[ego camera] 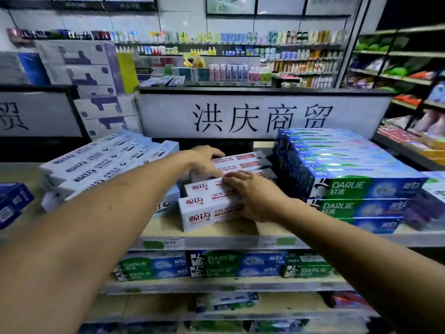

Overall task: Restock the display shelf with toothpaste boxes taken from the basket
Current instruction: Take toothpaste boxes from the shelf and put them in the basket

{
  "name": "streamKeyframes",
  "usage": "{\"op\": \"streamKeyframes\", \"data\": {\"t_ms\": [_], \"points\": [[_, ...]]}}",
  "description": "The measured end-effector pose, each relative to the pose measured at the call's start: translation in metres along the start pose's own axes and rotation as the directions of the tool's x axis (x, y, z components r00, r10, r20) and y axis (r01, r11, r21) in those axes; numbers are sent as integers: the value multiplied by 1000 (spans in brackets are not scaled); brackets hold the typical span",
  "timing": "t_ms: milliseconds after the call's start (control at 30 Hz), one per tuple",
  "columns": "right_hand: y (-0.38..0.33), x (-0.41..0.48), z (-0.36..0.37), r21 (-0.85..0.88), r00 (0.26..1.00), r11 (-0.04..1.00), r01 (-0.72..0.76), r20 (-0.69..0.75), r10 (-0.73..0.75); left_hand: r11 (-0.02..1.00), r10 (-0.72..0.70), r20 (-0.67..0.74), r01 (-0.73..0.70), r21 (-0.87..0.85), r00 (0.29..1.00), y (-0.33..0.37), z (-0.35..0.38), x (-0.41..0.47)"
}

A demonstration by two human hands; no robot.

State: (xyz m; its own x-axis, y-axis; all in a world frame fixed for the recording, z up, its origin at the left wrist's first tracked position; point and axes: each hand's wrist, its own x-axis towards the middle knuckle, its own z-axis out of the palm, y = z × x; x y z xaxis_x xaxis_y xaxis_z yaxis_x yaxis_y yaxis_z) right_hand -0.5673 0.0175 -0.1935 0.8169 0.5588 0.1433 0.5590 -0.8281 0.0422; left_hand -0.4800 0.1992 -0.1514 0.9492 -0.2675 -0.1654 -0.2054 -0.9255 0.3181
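White toothpaste boxes with red print (pixel 204 208) lie stacked in the middle of the top shelf (pixel 216 243). My left hand (pixel 204 162) reaches over the far boxes of that stack, fingers curled onto their tops. My right hand (pixel 250 196) lies on the nearer boxes, fingers spread along their upper faces. Whether either hand grips a box is unclear. No basket is in view.
A leaning pile of white and blue boxes (pixel 101 162) sits left of the stack. Stacked green and blue Darlie boxes (pixel 349 179) stand to the right. More Darlie boxes (pixel 216 265) fill the lower shelf. A white sign (pixel 260 114) rises behind.
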Motion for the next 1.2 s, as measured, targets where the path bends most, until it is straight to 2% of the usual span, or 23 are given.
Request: {"op": "streamKeyframes", "data": {"t_ms": [133, 267, 433, 533, 700, 800, 1033, 1133, 1200], "points": [[-11, 5, -6, -65, 1000, 998, 14, -10, -15, 995, 63, -17, -62, 82, 998, -3, 10, -1], [-16, 5, -2, -37, 999, 999, 25, 49, -23, 974, 48, -82, -29, 225, 995, -11, 26, -1], [-19, -2, -6, -15, 999, 999, 34, 1, -34, 993, 23, -217, 3, 119, 976, -5, 27, -7], [-23, -15, -11, 0, 988, 995, 97, -118, -96, 993, 22, -309, 15, 115, 951, 9, 15, -19], [-39, -31, -36, 6, 919, 979, 203, -346, -188, 999, -27, -402, 11, -43, 915, 28, -13, -59], [-51, -45, -53, -22, 868, 966, 258, -433, -242, 996, -55, -474, 14, -89, 879, 32, -26, -95], [-104, -104, -79, 18, 793, 915, 403, -506, -339, 938, -214, -531, 21, -346, 820, 16, -21, -226], [-130, -137, -76, 121, 786, 879, 460, -515, -341, 887, -262, -501, 1, -461, 825, 8, 3, -282], [-143, -157, -67, 234, 789, 831, 504, -517, -333, 800, -291, -417, -20, -600, 861, 3, 24, -313]]}}
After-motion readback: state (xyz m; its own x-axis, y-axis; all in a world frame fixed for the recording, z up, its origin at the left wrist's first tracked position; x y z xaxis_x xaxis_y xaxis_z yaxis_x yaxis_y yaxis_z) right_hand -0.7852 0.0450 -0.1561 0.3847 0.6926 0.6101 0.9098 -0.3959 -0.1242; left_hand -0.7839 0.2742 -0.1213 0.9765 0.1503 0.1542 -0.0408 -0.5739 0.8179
